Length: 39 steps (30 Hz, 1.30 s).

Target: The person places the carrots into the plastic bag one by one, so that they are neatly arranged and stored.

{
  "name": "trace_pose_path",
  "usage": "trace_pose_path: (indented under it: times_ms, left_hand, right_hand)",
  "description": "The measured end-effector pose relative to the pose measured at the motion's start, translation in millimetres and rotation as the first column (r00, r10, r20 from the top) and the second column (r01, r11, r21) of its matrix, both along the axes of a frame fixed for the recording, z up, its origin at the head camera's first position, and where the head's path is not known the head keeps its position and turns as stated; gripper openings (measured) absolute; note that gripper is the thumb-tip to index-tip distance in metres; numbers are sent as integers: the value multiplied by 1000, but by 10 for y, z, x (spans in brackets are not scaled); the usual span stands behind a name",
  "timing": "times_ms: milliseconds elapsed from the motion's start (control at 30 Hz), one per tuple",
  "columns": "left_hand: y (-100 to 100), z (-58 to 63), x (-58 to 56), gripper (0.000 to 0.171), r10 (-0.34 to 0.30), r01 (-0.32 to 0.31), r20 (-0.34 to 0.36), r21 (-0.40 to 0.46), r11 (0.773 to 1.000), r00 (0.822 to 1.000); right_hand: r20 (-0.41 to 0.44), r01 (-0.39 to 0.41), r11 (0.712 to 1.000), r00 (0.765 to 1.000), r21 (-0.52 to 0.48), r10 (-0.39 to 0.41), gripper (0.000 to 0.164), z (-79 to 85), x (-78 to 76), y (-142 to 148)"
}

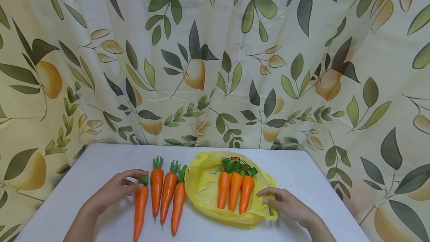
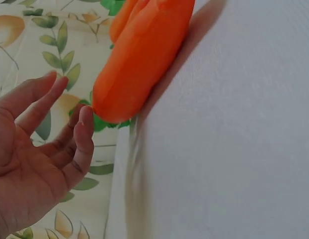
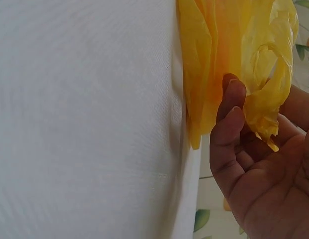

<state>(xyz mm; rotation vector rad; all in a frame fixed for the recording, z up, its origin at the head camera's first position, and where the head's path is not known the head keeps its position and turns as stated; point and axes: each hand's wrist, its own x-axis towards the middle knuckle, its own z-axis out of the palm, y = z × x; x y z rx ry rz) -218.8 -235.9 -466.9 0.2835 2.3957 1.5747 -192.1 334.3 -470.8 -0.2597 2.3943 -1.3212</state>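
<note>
My left hand [image 1: 117, 189] is at the leafy top of the leftmost orange carrot [image 1: 140, 212], fingers loosely bent. In the left wrist view, its fingertips [image 2: 84, 117] are right by the carrot's thick end [image 2: 139, 59] without closing round it; whether they touch is unclear. My right hand [image 1: 285, 202] is at the right rim of a spread-open yellow plastic bag [image 1: 203, 188]. In the right wrist view, the bag's handle [image 3: 266, 107] hangs among its loosely bent fingers [image 3: 228, 127], with no firm grip visible. Three carrots [image 1: 235, 191] with green tops lie in the bag.
Between my left hand and the bag, three more carrots [image 1: 168, 197] lie side by side on the white table [image 1: 114, 156], leafy ends away from me. A leaf-and-fruit patterned curtain [image 1: 215, 66] hangs behind the table and along both sides.
</note>
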Motion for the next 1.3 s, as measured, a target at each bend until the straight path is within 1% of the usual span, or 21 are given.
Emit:
trace_pose_path:
  times_ms: [133, 300, 367, 433, 700, 1000, 1167, 1300]
  left_hand:
    - [-54, -36, 27, 40, 23, -23, -4, -8, 1000, 1000]
    - [-99, -122, 57, 43, 71, -73, 52, 21, 997, 996]
    - [-112, -154, 60, 45, 80, -82, 76, 35, 996, 994]
    - [-124, -177, 62, 45, 73, -77, 85, 37, 996, 994]
    - [-142, -227, 39, 53, -3, -3, 150, 40, 999, 989]
    - [-149, -247, 62, 55, -28, 20, 147, 59, 998, 989]
    - [-151, -258, 83, 56, -14, 7, 156, 42, 999, 988]
    - [-142, -274, 79, 55, -17, 11, 145, 41, 999, 989]
  right_hand:
    - [0, -5, 1000, 1000, -6, 5, 29, 11, 4, -3]
    - [-17, -24, 1000, 1000, -4, 24, 29, 18, -9, 6]
    - [-21, -25, 1000, 999, -1, 25, 29, 23, -9, 11]
    - [-23, -26, 1000, 999, -3, 26, 29, 24, -10, 15]
    - [-10, -22, 1000, 1000, -17, 22, 29, 18, -15, 18]
    - [0, -6, 1000, 1000, -13, 6, 29, 9, -1, 29]
    - [5, -11, 1000, 1000, -16, 11, 30, 0, -1, 18]
    - [-4, -21, 1000, 1000, -14, 21, 30, 8, 3, 14]
